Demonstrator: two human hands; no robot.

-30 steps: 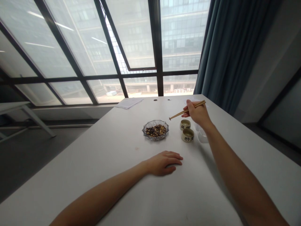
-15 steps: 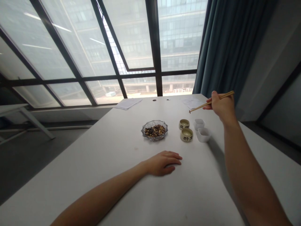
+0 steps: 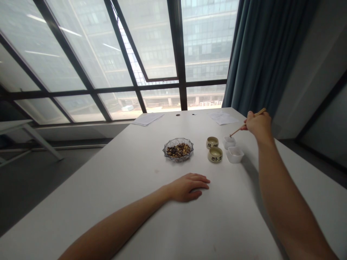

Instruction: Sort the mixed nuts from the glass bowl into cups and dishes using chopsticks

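Note:
My right hand (image 3: 258,124) is closed around a pair of wooden chopsticks (image 3: 241,128). Their tips pinch a tiny dark piece, too small to name, over the rear white plastic cup (image 3: 229,143). In front of it stands a second white cup (image 3: 235,155). Left of these are two pale green ceramic cups with dark characters, the rear cup (image 3: 212,143) and the front cup (image 3: 215,156). A scalloped glass bowl (image 3: 178,159) holds a mix of dark and yellowish dried pieces. My left hand (image 3: 188,187) lies flat on the white table (image 3: 146,173), fingers spread, holding nothing.
Paper sheets (image 3: 148,119) lie at the table's far left, and another sheet (image 3: 222,118) at the far right. Two small dark spots sit near the far edge. Windows and a blue curtain (image 3: 252,54) stand behind; another table (image 3: 27,126) is at left.
My right hand has lowered slightly, and the chopstick tips have moved right and down from behind the ceramic cups to the rear white cup. My left hand has stayed still.

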